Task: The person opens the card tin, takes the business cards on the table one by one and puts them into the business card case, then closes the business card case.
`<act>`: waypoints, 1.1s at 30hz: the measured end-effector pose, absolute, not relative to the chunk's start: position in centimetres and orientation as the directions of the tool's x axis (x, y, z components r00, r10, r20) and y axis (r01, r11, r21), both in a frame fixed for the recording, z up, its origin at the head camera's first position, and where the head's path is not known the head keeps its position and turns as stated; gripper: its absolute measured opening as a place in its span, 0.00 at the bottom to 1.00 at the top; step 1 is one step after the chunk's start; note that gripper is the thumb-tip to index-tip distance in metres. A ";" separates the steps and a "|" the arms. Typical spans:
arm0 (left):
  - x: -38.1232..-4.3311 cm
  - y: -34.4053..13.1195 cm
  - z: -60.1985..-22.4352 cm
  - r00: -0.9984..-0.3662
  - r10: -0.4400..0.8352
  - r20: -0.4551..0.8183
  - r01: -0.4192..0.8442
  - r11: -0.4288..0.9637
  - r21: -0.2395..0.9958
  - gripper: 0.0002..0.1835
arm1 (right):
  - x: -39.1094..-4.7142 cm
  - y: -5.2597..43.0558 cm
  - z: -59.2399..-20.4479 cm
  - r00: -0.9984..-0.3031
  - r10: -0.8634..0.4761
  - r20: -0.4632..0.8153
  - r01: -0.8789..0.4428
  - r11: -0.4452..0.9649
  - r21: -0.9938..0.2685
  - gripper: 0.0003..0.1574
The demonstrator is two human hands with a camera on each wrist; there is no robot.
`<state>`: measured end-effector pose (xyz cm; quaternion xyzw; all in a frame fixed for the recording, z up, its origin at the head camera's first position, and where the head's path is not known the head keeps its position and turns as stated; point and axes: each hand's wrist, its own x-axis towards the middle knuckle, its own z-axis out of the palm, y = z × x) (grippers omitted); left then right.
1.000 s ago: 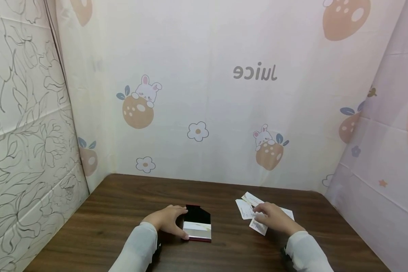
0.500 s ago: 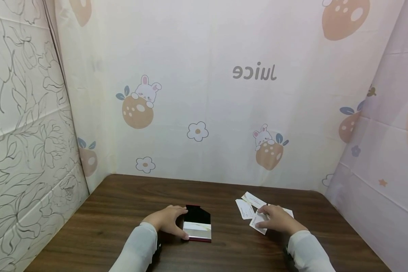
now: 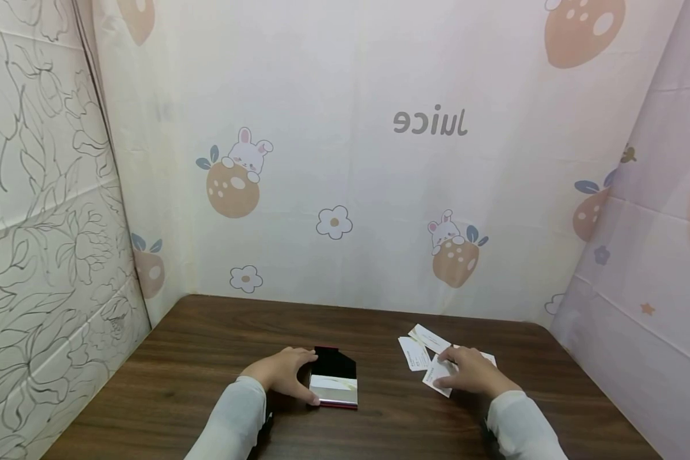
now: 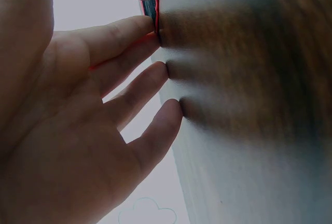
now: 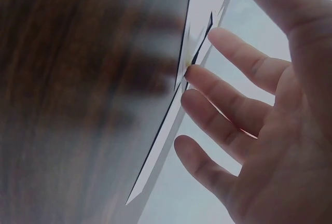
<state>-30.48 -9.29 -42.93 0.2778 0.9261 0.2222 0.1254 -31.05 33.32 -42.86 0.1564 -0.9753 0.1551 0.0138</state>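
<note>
On the brown table a flat card case (image 3: pixel 335 388) has a black upper part, a shiny silver lower part and red edges; a white, yellow-marked strip shows across it. My left hand (image 3: pixel 284 375) holds it from the left, thumb at the near edge and index finger at the far corner. The left wrist view has the other fingertips (image 4: pixel 174 107) down on the table. To the right, my right hand (image 3: pixel 474 372) holds a white business card (image 3: pixel 438 375) between thumb and index finger. More business cards (image 3: pixel 414 353) lie fanned beside and behind it, one partly hidden by the hand.
The wooden table (image 3: pixel 230 326) runs back to a printed curtain (image 3: pixel 333 160) with rabbits and fruit. Side curtains stand at left (image 3: pixel 46 191) and right (image 3: pixel 655 268). Bare wood lies between the case and the cards.
My right thumb and index finger have shifted slightly right, and the near business card has turned a little under them. The left hand and card case have stayed in place.
</note>
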 end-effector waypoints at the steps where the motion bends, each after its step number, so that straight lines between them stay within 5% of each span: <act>1: -30.5 -9.3 -42.9 -0.814 0.571 -0.109 0.459 0.747 0.481 0.49 | -31.0 33.3 -42.8 -0.951 -0.300 0.076 -0.309 0.902 -0.302 0.31; 15: -30.5 -9.3 -43.0 -0.814 0.571 -0.107 0.459 0.745 0.483 0.49 | -32.2 33.7 -42.7 -0.958 -0.285 0.013 -0.271 0.898 -0.346 0.36; 25: -30.4 -9.3 -42.8 -0.814 0.571 -0.106 0.458 0.743 0.489 0.49 | -31.7 33.8 -43.0 -0.951 -0.298 0.089 -0.310 0.903 -0.297 0.53; 33: -30.4 -9.4 -42.9 -0.816 0.568 -0.108 0.453 0.743 0.493 0.49 | -31.5 33.9 -42.3 -0.949 -0.266 0.171 -0.314 0.860 -0.403 0.32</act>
